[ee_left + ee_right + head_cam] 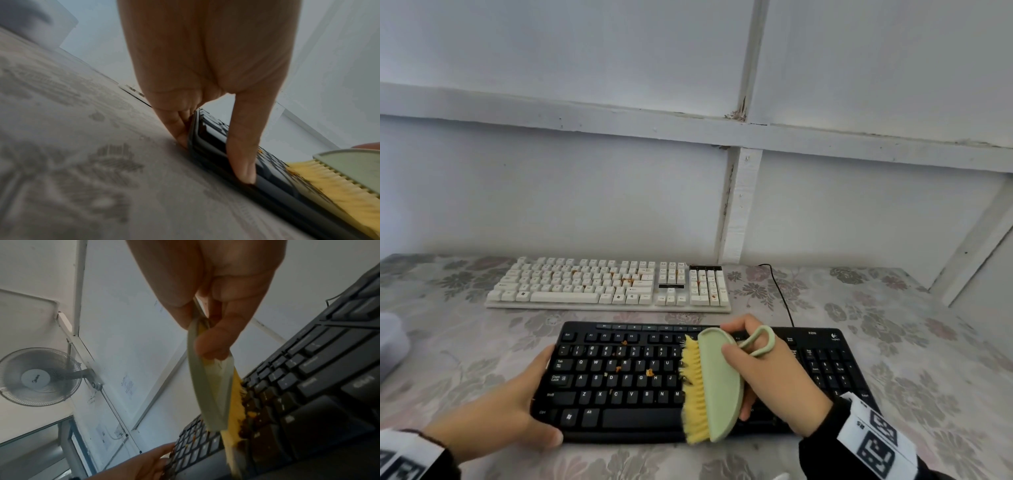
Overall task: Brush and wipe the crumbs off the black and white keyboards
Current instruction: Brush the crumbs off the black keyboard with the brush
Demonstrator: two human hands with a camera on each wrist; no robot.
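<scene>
Left hand (496,411) straight-fingered — right hand (780,383) curled in grip.

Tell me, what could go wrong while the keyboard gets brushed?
The brush in the right hand might push crumbs down between the keys of the black keyboard instead of off it. Swept crumbs could also pile against the left hand bracing its left edge, or flick onto the flowered cloth.

Table (482,346) under a floral cloth (914,370), two keyboards lying flat on it. White keyboard (606,289) at the back, near the wall; black keyboard (619,387) in front, just apart from it. Black cable (779,291) crosses the cloth on the right, and a pale, blurred object (392,342) sits at the left edge.
</scene>
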